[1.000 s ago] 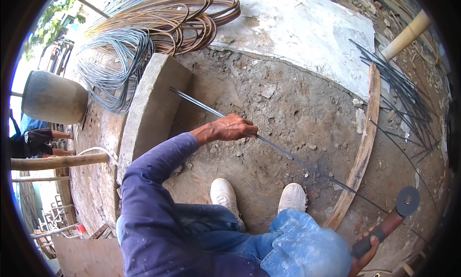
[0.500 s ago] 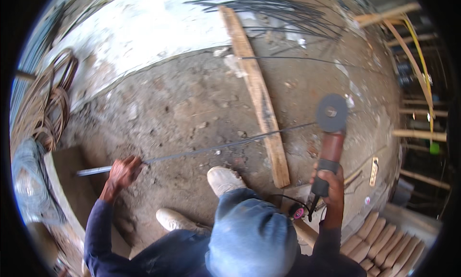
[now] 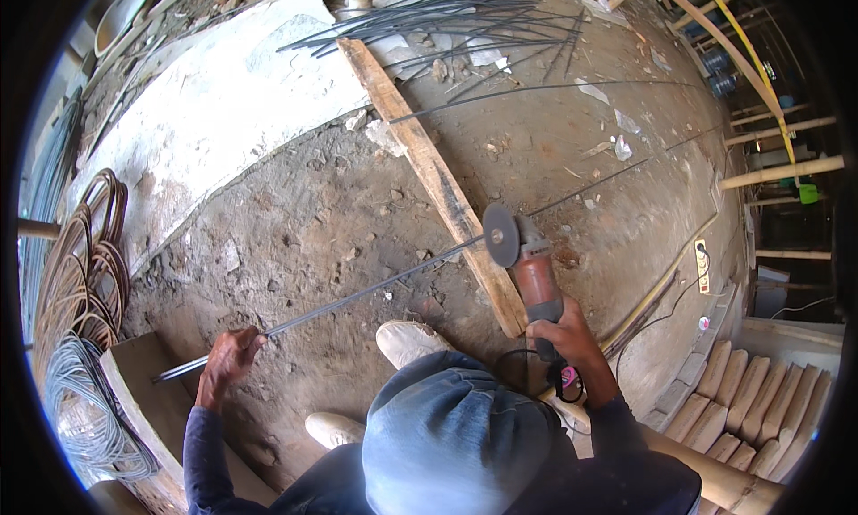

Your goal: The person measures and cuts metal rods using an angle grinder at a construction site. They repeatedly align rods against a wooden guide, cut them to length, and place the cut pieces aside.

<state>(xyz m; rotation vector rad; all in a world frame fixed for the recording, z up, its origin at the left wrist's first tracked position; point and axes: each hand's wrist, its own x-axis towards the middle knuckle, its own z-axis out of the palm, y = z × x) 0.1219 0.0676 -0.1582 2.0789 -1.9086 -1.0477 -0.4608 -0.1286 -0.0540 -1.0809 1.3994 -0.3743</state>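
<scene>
My left hand is closed around thin steel rods, whose near ends poke out past the fist at the left. The rods slant up to the right and cross a wooden plank lying on the ground. In my right hand is an angle grinder, gripped by its dark handle. Its grey cutting disc stands tilted beside the plank, at the rods. Whether the disc touches them I cannot tell. My denim-covered knee is between my arms.
A bundle of dark rods lies beyond the plank. Coils of brown rod and grey wire sit at the left by a board. A power strip with a cable lies right, near stacked tan blocks.
The grinder has moved left and down, from right of the plank to the rods beside it, its disc now turned more edge-on. My left hand still grips the rods. The view has shifted.
</scene>
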